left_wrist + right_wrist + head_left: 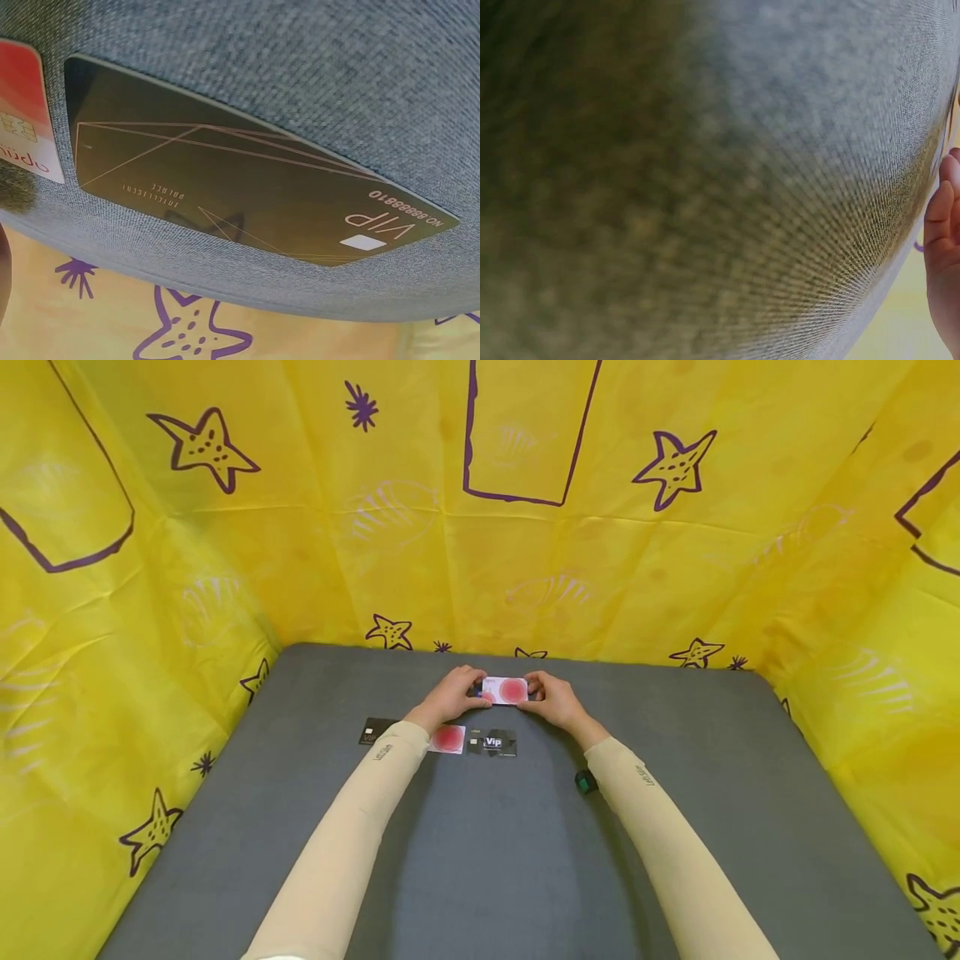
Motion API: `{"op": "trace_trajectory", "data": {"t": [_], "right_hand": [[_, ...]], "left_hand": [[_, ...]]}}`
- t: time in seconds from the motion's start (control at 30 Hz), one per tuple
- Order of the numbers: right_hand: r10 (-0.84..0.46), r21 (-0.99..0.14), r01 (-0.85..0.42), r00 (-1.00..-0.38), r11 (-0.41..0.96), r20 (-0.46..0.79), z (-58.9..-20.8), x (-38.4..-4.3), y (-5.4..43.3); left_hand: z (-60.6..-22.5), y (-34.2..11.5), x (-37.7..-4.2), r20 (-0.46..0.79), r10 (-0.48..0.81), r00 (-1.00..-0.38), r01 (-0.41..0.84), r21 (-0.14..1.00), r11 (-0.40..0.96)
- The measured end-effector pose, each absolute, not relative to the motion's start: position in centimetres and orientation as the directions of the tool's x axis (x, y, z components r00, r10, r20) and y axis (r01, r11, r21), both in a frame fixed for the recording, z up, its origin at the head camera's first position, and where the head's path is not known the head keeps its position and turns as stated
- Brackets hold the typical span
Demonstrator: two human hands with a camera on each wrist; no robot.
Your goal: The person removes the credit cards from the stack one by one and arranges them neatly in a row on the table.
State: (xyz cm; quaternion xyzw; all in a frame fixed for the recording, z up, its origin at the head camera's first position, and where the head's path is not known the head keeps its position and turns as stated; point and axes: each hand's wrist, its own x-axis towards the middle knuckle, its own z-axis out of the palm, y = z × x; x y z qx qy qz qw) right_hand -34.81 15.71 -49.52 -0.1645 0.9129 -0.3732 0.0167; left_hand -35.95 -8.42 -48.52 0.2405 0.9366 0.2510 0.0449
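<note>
Toward the back of the grey table, a white card with red circles (pixel 512 691) is held between both hands. My left hand (pixel 452 692) pinches its left end between thumb and fingers, and a bit of blue shows at that edge. The card's right end is pinched by my right hand (pixel 553 697). Nearer me lie a black VIP card (pixel 247 172), a second white card with red circles (pixel 448 739) partly covered by the left forearm, and a dark patterned Vip card (pixel 492 742). The right wrist view catches only part of the right hand (pixel 943 247).
The grey cloth-covered table (pixel 495 860) meets a yellow curtain (pixel 450 568) printed with purple starfish at the back and sides. Under the right forearm sits a small black device with a green face (pixel 586 782).
</note>
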Motion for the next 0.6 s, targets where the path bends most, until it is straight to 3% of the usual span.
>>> {"op": "trace_trajectory", "data": {"t": [0.37, 0.6], "right_hand": [[-0.312, -0.692, -0.316, -0.94, 0.649, 0.137, -49.5, -34.2, 15.7], [-0.307, -0.694, -0.321, -0.94, 0.644, 0.15, -49.3, -33.7, 16.0]], "left_hand": [[-48.6, -8.4, -35.4, 0.096, 0.467, -0.879, 0.45, 0.485, 0.75], [-48.4, -8.3, -35.0, 0.142, 0.46, -0.876, 0.458, 0.541, 0.705]]}}
